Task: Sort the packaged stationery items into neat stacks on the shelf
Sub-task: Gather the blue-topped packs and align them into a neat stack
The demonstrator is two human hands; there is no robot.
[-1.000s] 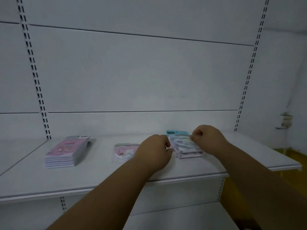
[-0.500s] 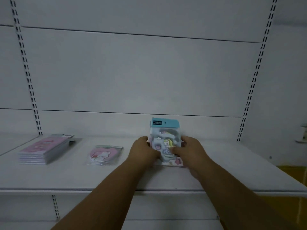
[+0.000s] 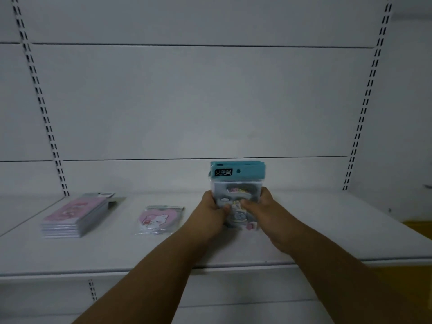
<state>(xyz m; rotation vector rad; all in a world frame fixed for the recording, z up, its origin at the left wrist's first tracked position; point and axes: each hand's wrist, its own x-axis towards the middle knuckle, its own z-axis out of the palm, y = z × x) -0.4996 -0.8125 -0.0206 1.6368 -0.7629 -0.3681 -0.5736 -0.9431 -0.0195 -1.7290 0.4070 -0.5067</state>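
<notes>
Both hands, left hand (image 3: 211,210) & right hand (image 3: 260,208), grip the teal-topped pack bundle (image 3: 237,183) upright on the shelf (image 3: 327,232), right of centre, squaring edges; next: lay flat, aligned w/ the pink stack (image 3: 74,216).

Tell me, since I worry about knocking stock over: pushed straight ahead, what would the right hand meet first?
Probably only the back panel. The right hand grips the blue-topped packs, and the shelf behind looks bare, though depth is unclear.

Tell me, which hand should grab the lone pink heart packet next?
Probably the left hand: it sits nearer the pink heart-shaped plastic-wrapped packet. The right hand could hold the upright teal-topped sticker packs.
</notes>
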